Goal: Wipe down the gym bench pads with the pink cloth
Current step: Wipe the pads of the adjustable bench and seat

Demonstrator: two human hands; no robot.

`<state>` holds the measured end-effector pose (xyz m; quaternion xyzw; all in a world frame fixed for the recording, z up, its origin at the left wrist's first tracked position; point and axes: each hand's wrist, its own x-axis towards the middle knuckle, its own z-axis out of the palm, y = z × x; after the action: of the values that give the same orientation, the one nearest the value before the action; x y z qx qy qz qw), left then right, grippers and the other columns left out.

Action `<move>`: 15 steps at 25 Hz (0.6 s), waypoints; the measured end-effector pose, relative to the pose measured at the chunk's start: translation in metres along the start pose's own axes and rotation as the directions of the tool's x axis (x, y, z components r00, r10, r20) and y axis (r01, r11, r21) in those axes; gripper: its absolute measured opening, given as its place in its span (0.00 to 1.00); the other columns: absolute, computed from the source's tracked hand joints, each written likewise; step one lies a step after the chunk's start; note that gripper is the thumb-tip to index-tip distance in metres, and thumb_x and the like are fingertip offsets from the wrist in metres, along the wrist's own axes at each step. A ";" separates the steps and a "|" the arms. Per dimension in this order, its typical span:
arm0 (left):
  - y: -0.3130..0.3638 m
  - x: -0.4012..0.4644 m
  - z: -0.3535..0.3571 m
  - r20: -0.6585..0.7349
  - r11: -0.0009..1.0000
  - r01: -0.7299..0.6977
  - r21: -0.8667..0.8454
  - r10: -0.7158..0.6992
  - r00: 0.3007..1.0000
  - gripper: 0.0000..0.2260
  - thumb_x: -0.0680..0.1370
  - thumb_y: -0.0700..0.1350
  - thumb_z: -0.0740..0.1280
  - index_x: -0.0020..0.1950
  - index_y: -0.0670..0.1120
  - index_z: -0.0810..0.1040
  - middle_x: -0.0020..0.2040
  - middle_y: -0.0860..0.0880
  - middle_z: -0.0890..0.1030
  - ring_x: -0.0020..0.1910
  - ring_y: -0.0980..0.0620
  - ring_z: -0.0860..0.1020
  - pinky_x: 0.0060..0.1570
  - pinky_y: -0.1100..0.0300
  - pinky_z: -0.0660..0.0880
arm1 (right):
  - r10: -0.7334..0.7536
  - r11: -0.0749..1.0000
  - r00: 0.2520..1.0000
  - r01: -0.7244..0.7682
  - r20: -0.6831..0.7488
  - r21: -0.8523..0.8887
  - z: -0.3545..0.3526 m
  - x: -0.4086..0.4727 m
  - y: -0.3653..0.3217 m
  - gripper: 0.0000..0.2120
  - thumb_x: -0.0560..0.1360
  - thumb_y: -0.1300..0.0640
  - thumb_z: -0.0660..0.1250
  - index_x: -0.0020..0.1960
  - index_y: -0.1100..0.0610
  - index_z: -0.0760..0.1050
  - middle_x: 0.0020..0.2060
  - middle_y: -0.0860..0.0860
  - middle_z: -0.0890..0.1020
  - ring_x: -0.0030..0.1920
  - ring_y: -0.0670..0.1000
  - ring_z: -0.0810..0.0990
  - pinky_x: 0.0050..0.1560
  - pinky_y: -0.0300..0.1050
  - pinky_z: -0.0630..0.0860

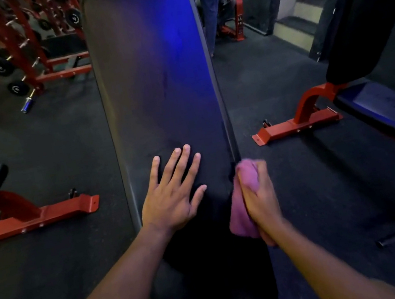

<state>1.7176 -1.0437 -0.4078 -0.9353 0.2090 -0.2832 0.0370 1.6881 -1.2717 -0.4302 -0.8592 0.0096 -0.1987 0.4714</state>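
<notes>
The pink cloth (242, 209) is bunched in the right hand (260, 199), whose grip is closed round it at the right edge of the long black pad (159, 77); the cloth's loose end hangs below the fist. The left hand (173, 197) lies flat on the pad, fingers spread and holding nothing; one cloth, two hands, and two more benches (375, 100) stand either side.

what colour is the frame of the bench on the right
Red-orange, with black pads; it shows in the head view, the only view here.

Long bench pad (154, 78) runs near to far, centre. Left hand (171, 200) flat on its near part; right hand (260, 199) with cloth (239, 216) at its right edge. Second bench (378, 105) right, weight rack (7, 50) far left.
</notes>
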 end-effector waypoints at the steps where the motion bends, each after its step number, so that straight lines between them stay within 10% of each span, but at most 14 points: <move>1: 0.000 0.000 0.000 0.000 1.000 0.000 0.005 0.000 1.000 0.31 0.85 0.61 0.54 0.85 0.48 0.58 0.85 0.46 0.55 0.84 0.47 0.55 0.80 0.36 0.53 | 0.021 0.999 1.000 -0.021 -0.006 0.026 0.005 0.031 -0.014 0.09 0.79 0.49 0.60 0.59 0.46 0.67 0.56 0.48 0.78 0.56 0.51 0.78 0.58 0.59 0.76; 10: -0.005 0.000 0.001 -0.011 1.000 0.000 -0.017 0.000 1.000 0.31 0.85 0.61 0.56 0.85 0.50 0.59 0.85 0.48 0.56 0.84 0.48 0.55 0.80 0.37 0.54 | 0.010 0.995 1.000 -0.011 0.011 0.100 0.004 0.007 -0.001 0.14 0.79 0.54 0.60 0.63 0.47 0.67 0.58 0.46 0.76 0.58 0.51 0.76 0.55 0.55 0.76; 15: 0.007 -0.008 -0.023 0.068 0.992 0.085 -0.099 -0.078 0.995 0.30 0.84 0.60 0.56 0.84 0.49 0.61 0.85 0.46 0.57 0.84 0.47 0.56 0.78 0.34 0.56 | -0.312 0.926 0.949 0.314 0.043 -0.208 -0.017 0.032 -0.026 0.22 0.75 0.63 0.63 0.68 0.53 0.69 0.67 0.51 0.72 0.61 0.57 0.71 0.57 0.56 0.73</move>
<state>1.6966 -1.0456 -0.3939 -0.9523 0.1835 -0.2432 -0.0154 1.7077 -1.2772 -0.3905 -0.8960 -0.1085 -0.2653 0.3391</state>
